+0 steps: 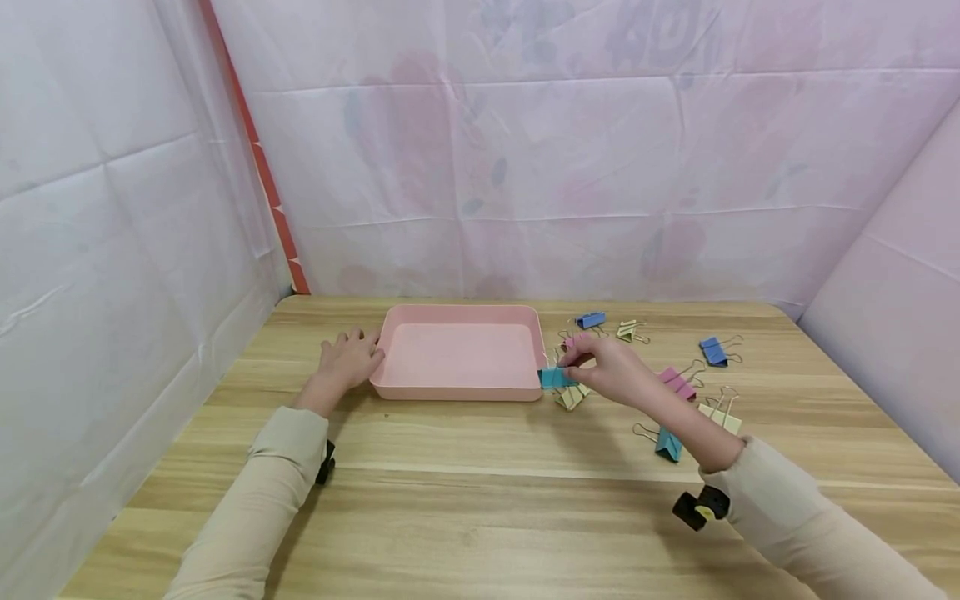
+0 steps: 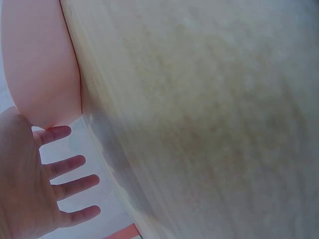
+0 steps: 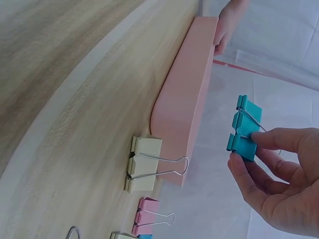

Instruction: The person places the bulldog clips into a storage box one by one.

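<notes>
My right hand [image 1: 611, 371] pinches a teal binder clip [image 3: 245, 128] between thumb and fingers, its wire handles toward the palm. In the head view this clip overlaps the right rim of a pink tray [image 1: 457, 393]. The left hand [image 1: 348, 360] rests at the tray's left side, its fingers spread and straight, as the left wrist view also shows. Close below the held clip, a cream binder clip [image 3: 144, 164] sits on the table beside the tray's right corner. A pink binder clip [image 3: 146, 215] stands just past it.
Several more clips lie right of the tray: a blue one [image 1: 591, 320] and a small cream one [image 1: 628, 331] at the back, another blue one [image 1: 714, 352], a pink one [image 1: 677, 383], a cream one [image 1: 722, 417] and a teal one [image 1: 668, 444] near the right forearm. A cloth wall [image 1: 525, 167] stands behind the table.
</notes>
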